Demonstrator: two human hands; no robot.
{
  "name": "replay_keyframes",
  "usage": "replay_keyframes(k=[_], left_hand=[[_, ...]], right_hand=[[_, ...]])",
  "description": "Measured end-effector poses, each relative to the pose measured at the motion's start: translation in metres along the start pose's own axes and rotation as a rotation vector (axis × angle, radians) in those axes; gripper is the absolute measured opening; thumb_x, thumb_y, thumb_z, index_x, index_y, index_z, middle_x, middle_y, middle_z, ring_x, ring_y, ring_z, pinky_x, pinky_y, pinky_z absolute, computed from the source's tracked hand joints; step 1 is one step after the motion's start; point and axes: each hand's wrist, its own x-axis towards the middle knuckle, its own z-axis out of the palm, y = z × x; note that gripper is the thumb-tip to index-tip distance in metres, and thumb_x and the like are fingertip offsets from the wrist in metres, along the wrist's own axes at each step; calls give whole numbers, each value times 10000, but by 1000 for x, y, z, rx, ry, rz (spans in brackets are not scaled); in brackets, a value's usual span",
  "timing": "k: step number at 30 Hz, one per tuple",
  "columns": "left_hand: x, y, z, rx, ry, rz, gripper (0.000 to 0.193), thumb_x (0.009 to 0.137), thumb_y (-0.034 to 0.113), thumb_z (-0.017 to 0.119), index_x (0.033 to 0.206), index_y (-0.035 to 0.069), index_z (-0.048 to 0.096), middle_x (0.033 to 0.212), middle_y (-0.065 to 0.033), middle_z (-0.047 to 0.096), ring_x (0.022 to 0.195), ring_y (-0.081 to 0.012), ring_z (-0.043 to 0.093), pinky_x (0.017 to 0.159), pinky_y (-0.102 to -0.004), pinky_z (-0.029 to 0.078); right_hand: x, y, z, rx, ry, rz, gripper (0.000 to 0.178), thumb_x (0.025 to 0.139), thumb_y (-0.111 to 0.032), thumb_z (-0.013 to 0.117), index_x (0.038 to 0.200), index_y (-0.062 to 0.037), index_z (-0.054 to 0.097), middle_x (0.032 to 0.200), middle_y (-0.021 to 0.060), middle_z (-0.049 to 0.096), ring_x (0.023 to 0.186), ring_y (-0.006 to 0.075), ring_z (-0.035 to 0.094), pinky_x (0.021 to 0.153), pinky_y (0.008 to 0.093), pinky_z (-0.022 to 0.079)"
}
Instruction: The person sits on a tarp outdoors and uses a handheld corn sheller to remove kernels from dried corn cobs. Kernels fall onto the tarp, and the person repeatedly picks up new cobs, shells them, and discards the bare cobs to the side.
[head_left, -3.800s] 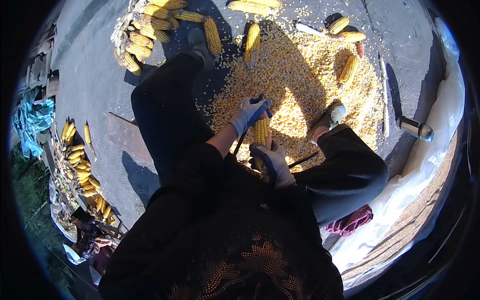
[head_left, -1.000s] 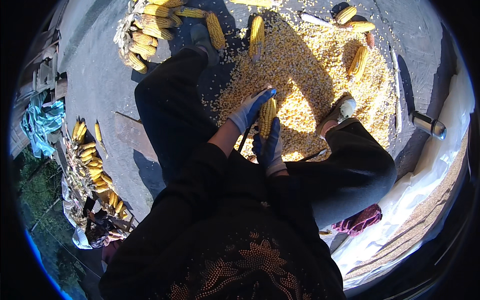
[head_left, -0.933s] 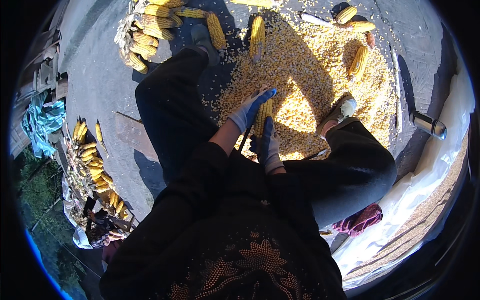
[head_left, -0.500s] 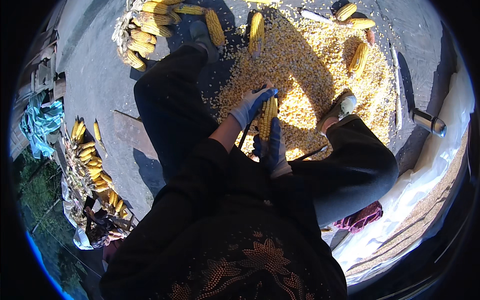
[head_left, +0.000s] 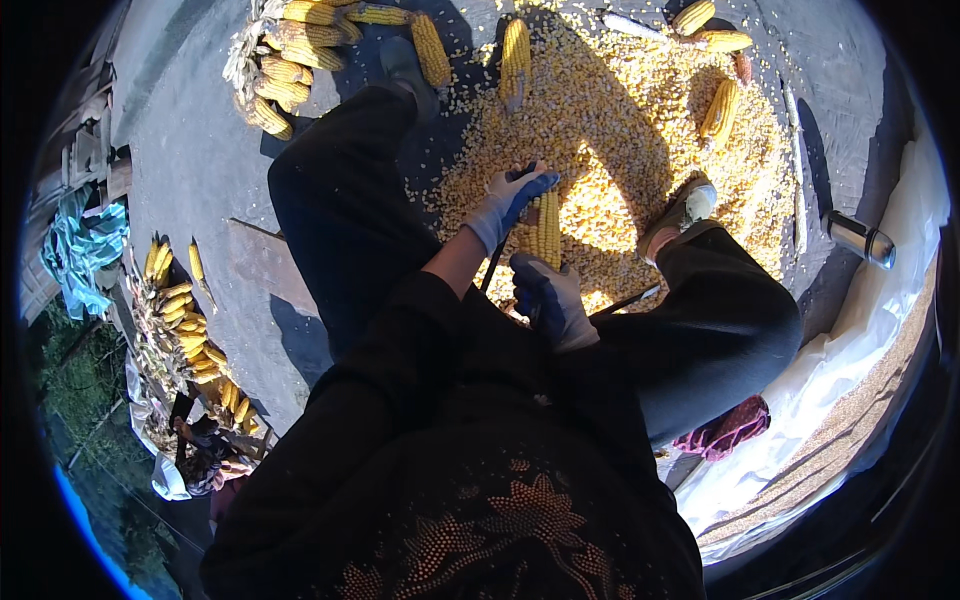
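An ear of yellow corn [head_left: 543, 235] stands upright between my hands, over a spread of loose kernels. Closed round its upper end is my left hand [head_left: 508, 203], in a white and blue glove. My right hand [head_left: 556, 302], gloved the same way, is curled at the lower end of the ear; its fingertips are partly hidden. A thin dark rod [head_left: 492, 262] shows beside my left wrist, and another dark rod [head_left: 628, 300] lies to the right of my right hand. Loose kernels [head_left: 605, 215] surround the ear, between my feet.
Whole ears [head_left: 515, 62] lie on the kernels, with another ear [head_left: 720, 110] at the right. Bundled ears [head_left: 300, 55] lie at the far left, more [head_left: 190, 335] at the left. A metal flask [head_left: 860, 240] and white sheeting [head_left: 840, 355] are on the right.
My right hand has slid down along the ear towards me, baring more of its lower part. My left hand stays at the upper end.
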Motion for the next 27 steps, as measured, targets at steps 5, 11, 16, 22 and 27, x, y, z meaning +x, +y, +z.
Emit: replay_keyframes(k=[5, 11, 16, 22, 27], left_hand=[[-11, 14, 8, 22, 27, -163, 500, 781, 383, 708, 1155, 75, 585, 969, -24, 638, 889, -164, 617, 713, -326, 498], [36, -38, -15, 15, 165, -5, 467, 796, 357, 705, 1127, 62, 559, 924, -42, 635, 742, -219, 645, 545, -311, 520], [-7, 11, 2, -12, 23, -29, 275, 825, 292, 686, 986, 71, 650, 815, -24, 627, 629, -121, 602, 447, -256, 500], [-13, 11, 3, -92, -99, -145, 477, 793, 363, 710, 1170, 107, 571, 829, -1, 602, 586, -138, 579, 477, -251, 493], [-15, 14, 18, -189, 97, -154, 471, 768, 322, 745, 1125, 86, 548, 831, -56, 595, 592, -182, 601, 522, -307, 514]], right_hand=[[15, 6, -6, -21, 84, -19, 281, 771, -141, 663, 972, -6, 520, 681, 84, 590, 476, 206, 539, 414, 331, 435], [62, 39, -9, -974, 519, -602, 425, 686, -148, 760, 997, 2, 511, 751, 108, 621, 511, 178, 579, 428, 286, 461], [-17, -5, 7, 21, 7, -42, 154, 801, -138, 688, 881, -35, 606, 633, 4, 533, 463, 96, 483, 382, 215, 340], [11, 11, -6, 18, 72, -5, 225, 816, -124, 655, 975, 3, 558, 687, 72, 589, 447, 160, 518, 374, 266, 402], [33, 33, -1, -906, 510, -387, 468, 652, -136, 793, 1031, -9, 549, 723, 67, 620, 565, 176, 601, 479, 293, 499]])
